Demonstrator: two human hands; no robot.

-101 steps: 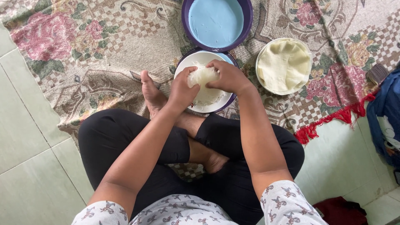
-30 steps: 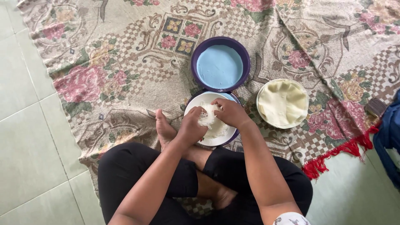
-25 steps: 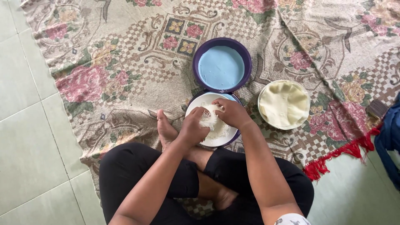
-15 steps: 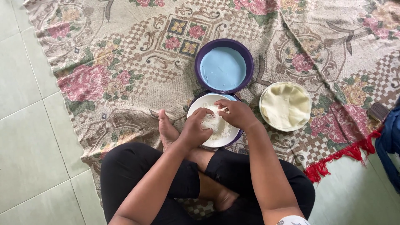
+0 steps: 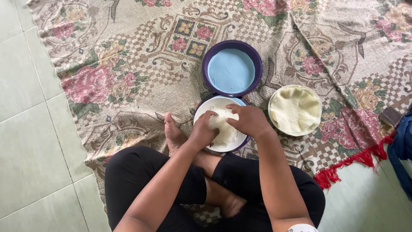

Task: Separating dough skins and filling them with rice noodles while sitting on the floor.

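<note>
Both hands, left hand (image 5: pixel 202 132) and right hand (image 5: pixel 249 121), close on white dough (image 5: pixel 223 126) over the white plate (image 5: pixel 205 112). Beyond the plate: blue-lined purple bowl (image 5: pixel 232 68); right of it, cream-filled dish (image 5: pixel 295 110).

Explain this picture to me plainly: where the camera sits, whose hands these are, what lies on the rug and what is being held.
There is no machine here. The camera is worn on a person's head and looks down at their crossed legs and two bare hands. The left hand and right hand both press on a white, soft lump in a white bowl. Beyond it stands a purple bowl with a pale blue inside. To the right, a white plate holds thin cream-coloured sheets. Everything rests on a floral rug laid over a green tiled floor.
</note>
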